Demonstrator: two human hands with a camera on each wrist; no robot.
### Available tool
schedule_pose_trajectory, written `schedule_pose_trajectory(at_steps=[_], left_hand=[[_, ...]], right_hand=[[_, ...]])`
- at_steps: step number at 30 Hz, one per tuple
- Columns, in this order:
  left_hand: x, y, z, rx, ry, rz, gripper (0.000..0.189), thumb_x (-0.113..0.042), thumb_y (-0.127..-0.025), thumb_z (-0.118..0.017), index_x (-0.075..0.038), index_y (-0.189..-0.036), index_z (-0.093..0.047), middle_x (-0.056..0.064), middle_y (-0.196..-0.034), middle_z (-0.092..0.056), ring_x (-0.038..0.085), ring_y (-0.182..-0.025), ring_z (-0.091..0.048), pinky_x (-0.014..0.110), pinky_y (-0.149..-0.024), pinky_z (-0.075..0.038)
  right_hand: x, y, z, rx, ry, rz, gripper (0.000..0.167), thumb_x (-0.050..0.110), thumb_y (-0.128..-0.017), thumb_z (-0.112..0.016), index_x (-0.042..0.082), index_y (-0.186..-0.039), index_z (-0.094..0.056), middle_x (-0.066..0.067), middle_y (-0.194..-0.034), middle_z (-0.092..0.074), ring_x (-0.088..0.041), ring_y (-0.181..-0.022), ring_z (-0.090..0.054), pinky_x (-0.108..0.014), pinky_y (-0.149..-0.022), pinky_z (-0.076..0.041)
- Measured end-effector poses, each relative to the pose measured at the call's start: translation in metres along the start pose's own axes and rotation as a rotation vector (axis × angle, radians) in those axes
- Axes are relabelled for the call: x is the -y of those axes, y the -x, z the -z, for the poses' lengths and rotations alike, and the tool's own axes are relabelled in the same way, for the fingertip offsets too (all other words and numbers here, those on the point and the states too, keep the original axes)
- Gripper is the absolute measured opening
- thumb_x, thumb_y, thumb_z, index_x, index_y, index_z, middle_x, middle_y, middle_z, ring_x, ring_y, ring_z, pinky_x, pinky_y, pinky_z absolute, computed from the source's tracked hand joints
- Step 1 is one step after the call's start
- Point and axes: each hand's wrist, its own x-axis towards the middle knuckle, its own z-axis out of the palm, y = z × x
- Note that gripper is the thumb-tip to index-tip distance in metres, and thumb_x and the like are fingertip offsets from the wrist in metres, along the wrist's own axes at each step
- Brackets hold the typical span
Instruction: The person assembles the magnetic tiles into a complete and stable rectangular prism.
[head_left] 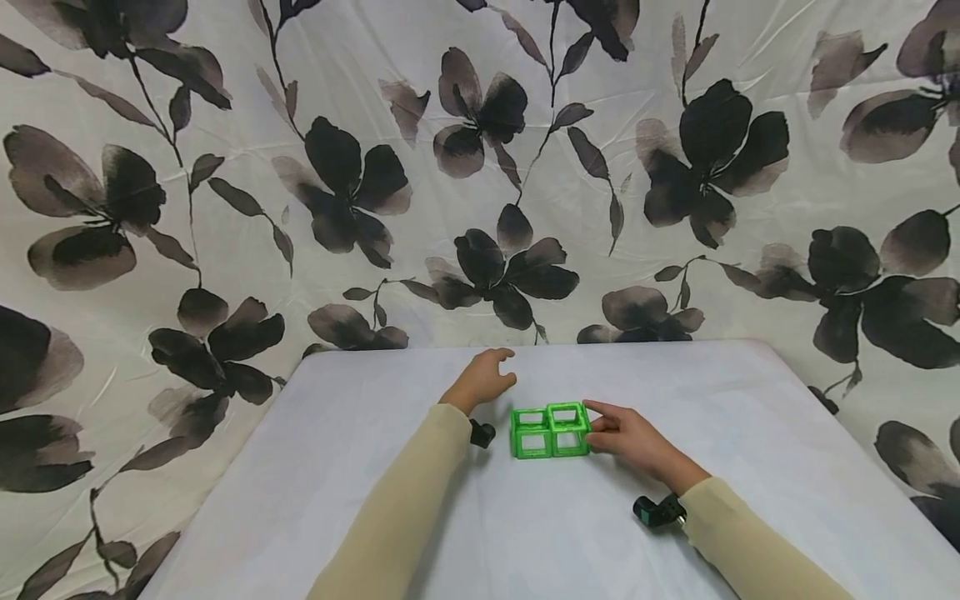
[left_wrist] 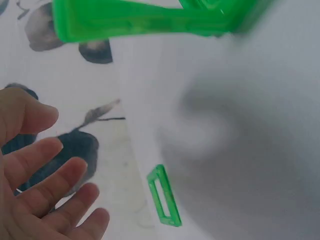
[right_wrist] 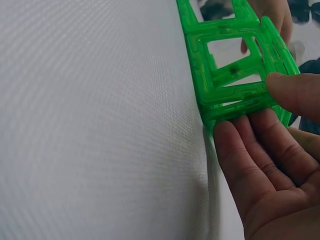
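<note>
A small structure of green magnetic tiles (head_left: pixel 551 443), open square frames joined into two cube-like sections side by side, stands on the white table. My right hand (head_left: pixel 633 437) holds its right end. In the right wrist view, the thumb (right_wrist: pixel 295 92) lies on one edge of the green frames (right_wrist: pixel 205 75), with the fingers against the side below. To the left and behind the structure is my left hand (head_left: pixel 483 382), its fingers spread and relaxed, touching nothing. A loose green tile (left_wrist: pixel 164 196) lies on the table near those fingers in the left wrist view; the head view does not show it.
The white-covered table (head_left: pixel 360 467) ends at its back edge just beyond the left hand. Behind it hangs a pale cloth with dark flowers (head_left: pixel 495 275). Each wrist carries a small black camera (head_left: pixel 658 511).
</note>
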Motion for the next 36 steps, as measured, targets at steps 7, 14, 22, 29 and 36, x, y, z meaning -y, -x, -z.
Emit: schedule_pose_trajectory(at_steps=[7, 14, 22, 29, 36], left_hand=[[0.012, -0.007, -0.001, -0.012, -0.014, 0.071, 0.054, -0.02, -0.088, -0.057, -0.009, -0.14, -0.05, 0.013, -0.144, -0.05, 0.029, -0.136, -0.044, 0.044, -0.111, -0.037], [0.034, -0.016, -0.006, -0.002, -0.02, 0.103, 0.057, -0.017, -0.085, -0.061, -0.009, -0.141, -0.049, 0.013, -0.145, -0.049, 0.03, -0.137, -0.043, 0.045, -0.112, -0.036], [0.05, -0.026, -0.011, 0.017, -0.025, 0.151, 0.062, -0.013, -0.082, -0.064, -0.008, -0.142, -0.047, 0.014, -0.146, -0.047, 0.031, -0.138, -0.041, 0.045, -0.114, -0.033], [0.051, -0.03, -0.016, 0.05, -0.064, 0.181, 0.061, -0.011, -0.088, -0.062, -0.01, -0.146, -0.042, 0.013, -0.15, -0.042, 0.029, -0.141, -0.037, 0.043, -0.116, -0.031], [0.055, -0.037, -0.018, 0.072, -0.208, 0.17, 0.065, -0.011, -0.091, -0.06, -0.009, -0.15, -0.034, 0.014, -0.157, -0.029, 0.03, -0.147, -0.026, 0.043, -0.118, -0.028]], right_hand=[[-0.002, -0.001, -0.001, -0.018, 0.002, -0.008, 0.068, 0.018, -0.091, -0.067, 0.009, -0.15, -0.035, -0.009, -0.11, -0.068, -0.016, -0.094, -0.065, -0.031, -0.077, -0.053], [-0.002, 0.001, -0.001, -0.013, 0.005, 0.006, 0.068, 0.02, -0.09, -0.069, 0.008, -0.149, -0.036, -0.01, -0.109, -0.067, -0.016, -0.093, -0.065, -0.031, -0.078, -0.053], [0.0, 0.002, -0.001, -0.005, 0.011, 0.013, 0.069, 0.02, -0.091, -0.068, 0.007, -0.15, -0.035, -0.011, -0.109, -0.067, -0.015, -0.091, -0.065, -0.029, -0.077, -0.053], [-0.003, 0.001, -0.001, 0.007, -0.013, 0.007, 0.07, 0.02, -0.09, -0.068, 0.008, -0.15, -0.034, -0.011, -0.109, -0.067, -0.016, -0.092, -0.066, -0.03, -0.079, -0.055], [-0.005, 0.0, -0.001, -0.001, -0.019, 0.011, 0.069, 0.021, -0.09, -0.069, 0.009, -0.149, -0.036, -0.01, -0.109, -0.067, -0.017, -0.093, -0.066, -0.031, -0.081, -0.055]])
